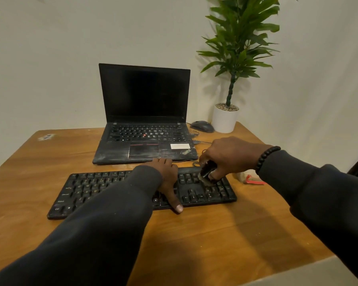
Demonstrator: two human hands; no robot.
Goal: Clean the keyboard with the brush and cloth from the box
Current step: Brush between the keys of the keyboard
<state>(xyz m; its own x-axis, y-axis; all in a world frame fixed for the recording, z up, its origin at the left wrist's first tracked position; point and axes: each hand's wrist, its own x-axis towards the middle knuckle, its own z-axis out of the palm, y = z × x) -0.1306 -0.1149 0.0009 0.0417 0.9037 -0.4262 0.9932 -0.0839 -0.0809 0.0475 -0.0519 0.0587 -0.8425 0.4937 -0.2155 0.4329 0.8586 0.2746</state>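
Brushing the keyboard [103, 188] on the wooden counter [215, 234].
The right hand [227, 155] grips the brush [206, 174], bristles down on the keys at the keyboard's right end, while the left hand [166, 178] lies flat across the middle keys, fingers straight, thumb over the front edge. An open laptop [144, 120], a mouse [202, 126] and a potted plant [225, 118] stand behind.
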